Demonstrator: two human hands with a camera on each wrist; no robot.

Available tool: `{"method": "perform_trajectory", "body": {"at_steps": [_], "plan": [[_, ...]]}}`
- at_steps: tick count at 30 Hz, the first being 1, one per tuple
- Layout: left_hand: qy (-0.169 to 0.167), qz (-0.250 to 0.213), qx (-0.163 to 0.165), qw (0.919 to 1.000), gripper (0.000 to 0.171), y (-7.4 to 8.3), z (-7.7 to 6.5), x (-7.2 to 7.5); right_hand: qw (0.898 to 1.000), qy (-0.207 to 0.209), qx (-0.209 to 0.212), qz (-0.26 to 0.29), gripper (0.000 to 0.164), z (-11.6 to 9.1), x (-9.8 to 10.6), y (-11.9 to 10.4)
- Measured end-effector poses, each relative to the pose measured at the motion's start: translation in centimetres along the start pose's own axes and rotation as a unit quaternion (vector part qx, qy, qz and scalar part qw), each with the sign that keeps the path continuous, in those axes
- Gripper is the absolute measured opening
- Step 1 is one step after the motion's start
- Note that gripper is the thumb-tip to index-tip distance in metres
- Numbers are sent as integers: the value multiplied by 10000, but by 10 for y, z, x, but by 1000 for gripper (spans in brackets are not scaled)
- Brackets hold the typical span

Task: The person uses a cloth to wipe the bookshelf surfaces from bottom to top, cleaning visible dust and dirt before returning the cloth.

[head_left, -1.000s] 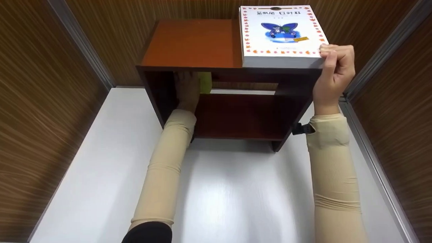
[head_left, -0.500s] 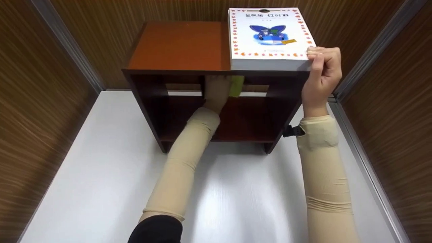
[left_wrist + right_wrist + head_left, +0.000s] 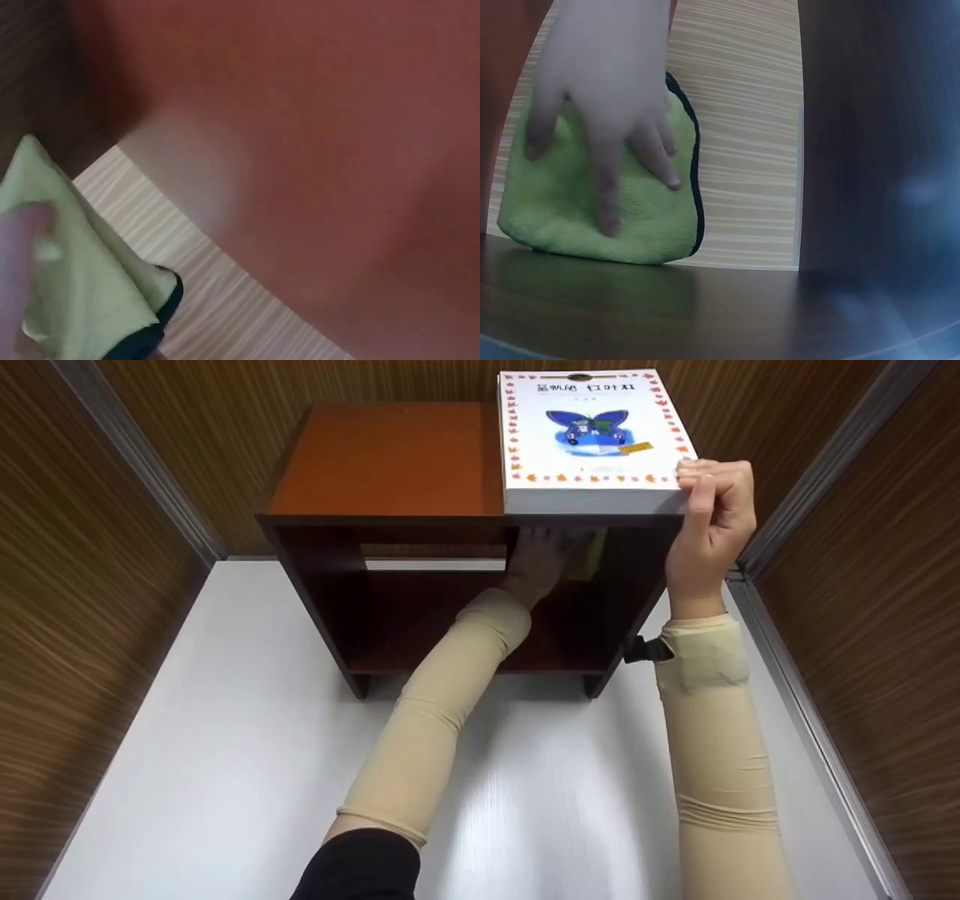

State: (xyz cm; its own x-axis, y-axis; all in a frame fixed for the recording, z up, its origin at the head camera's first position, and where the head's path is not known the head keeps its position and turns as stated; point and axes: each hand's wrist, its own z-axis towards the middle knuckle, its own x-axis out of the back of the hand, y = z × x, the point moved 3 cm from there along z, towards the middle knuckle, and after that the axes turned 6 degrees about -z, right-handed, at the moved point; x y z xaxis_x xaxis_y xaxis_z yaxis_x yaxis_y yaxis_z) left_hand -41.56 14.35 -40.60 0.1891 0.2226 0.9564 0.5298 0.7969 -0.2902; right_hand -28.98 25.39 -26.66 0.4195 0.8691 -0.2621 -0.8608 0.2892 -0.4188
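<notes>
Inside the dark brown shelf unit (image 3: 420, 615), my left hand (image 3: 538, 559) reaches under the top board. Its spread, mostly straight fingers press a green cloth (image 3: 562, 202) with dark edging, seen in the right wrist view. In the head view the cloth is a dim patch near the unit's right side panel. The left wrist view shows the cloth folded beside a blurred finger. On the unit's top, my right hand (image 3: 712, 525) grips the near right corner of a thick white book (image 3: 592, 442), fingertips on its cover and thumb at its front edge. Whether it is one book or a stack, I cannot tell.
The unit's orange-brown top (image 3: 390, 457) shows left of the book. A white tabletop (image 3: 247, 735) lies beneath and in front. Wood-grain walls (image 3: 82, 547) stand close at the left, back and right. A gap opens at the unit's back.
My left hand has swept the green cloth from the left side of the unit to the right. The right hand keeps its hold on the book's corner. The head view has shifted slightly.
</notes>
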Motion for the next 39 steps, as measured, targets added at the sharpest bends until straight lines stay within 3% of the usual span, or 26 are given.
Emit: {"method": "perform_trajectory", "body": {"at_steps": [3, 8, 10, 15, 18, 22, 26, 33, 36, 39], "plan": [[-275, 112, 234, 9993, 62, 2, -4, 5, 10000, -26, 8, -51, 19, -1, 0, 0], [-336, 480, 487, 9971, 44, 2, 10, -7, 9999, -49, 21, -131, 19, 0, 1, 0], [-313, 500, 492, 9970, 45, 4, 15, -12, 9999, -22, 14, -127, 19, -1, 1, 0], [-305, 34, 597, 9977, 50, 3, 21, -11, 10000, 66, -51, -20, 19, -2, 1, 1], [-365, 170, 433, 9982, 55, -5, 18, -12, 9999, 51, -90, 15, 19, -1, 1, 1], [-446, 887, 10, 9951, 84, -25, 4, -21, 9999, 23, -135, 36, 19, 0, 1, 2], [-456, 1546, 10, 9869, 103, -55, -16, -32, 9997, 43, -205, 115, 19, 0, 1, 1], [-181, 1527, 816, 9847, 93, -108, -59, -50, 9993, 139, -340, 72, 20, 2, 1, 1], [135, 985, 1318, 9863, 84, -127, -75, -62, 9991, 143, -408, 19, 21, 2, 1, 2], [438, 507, 1762, 9821, 81, -144, -90, -74, 9988, 148, -477, 21, 21, 0, 0, 2]]}}
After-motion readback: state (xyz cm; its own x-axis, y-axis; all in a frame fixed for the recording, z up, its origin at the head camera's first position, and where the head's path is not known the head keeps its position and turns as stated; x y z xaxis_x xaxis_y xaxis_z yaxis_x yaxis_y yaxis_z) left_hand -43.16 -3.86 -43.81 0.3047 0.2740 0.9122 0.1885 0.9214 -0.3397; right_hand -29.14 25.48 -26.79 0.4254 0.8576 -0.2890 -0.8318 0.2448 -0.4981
